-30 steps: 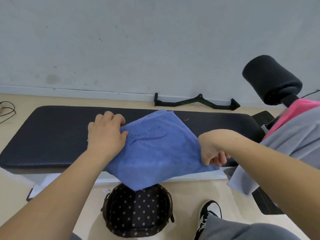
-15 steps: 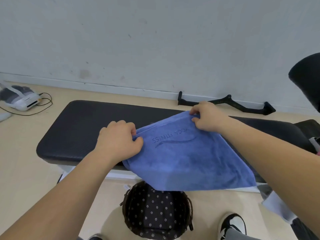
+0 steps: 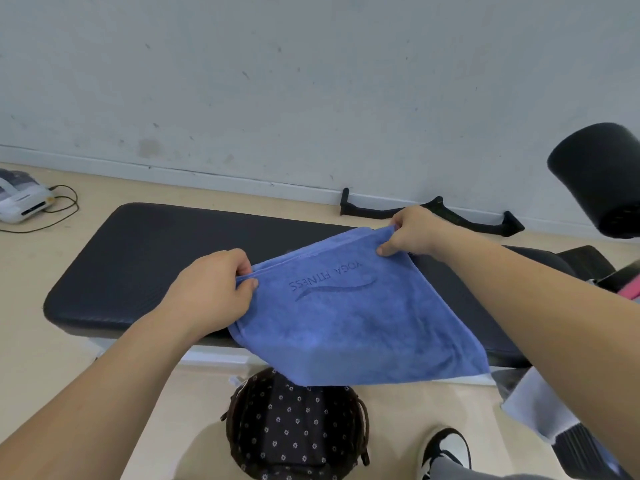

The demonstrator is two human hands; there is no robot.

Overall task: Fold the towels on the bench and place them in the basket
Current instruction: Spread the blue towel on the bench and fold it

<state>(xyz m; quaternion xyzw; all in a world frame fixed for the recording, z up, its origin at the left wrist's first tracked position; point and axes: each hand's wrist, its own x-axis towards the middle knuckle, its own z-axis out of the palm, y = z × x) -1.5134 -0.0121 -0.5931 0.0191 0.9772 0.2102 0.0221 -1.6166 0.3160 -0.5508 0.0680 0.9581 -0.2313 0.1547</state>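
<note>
The left hand [image 3: 214,289] and right hand [image 3: 412,233] pinch the towel [image 3: 346,323] by its top edge, slanting eight to two o'clock; its lower corner apparently overhangs the basket [image 3: 277,427].

- Our left hand [image 3: 214,289] pinches the left corner of the blue towel [image 3: 346,323]; our right hand [image 3: 412,233] pinches the far corner, thumb on top.
- The towel is doubled over. Its "YOGA FITNESS" print faces up and reads upside down to us.
- It spreads across the black desk [image 3: 138,258], with the near corner hanging past the front edge.
- The dotted basket [image 3: 294,427] sits on the floor under that overhang.
- A grey towel [image 3: 530,407] hangs at the desk's right end.
- We also see a black foam roller [image 3: 599,181] upper right and a white device [image 3: 20,199] with a cable far left.
</note>
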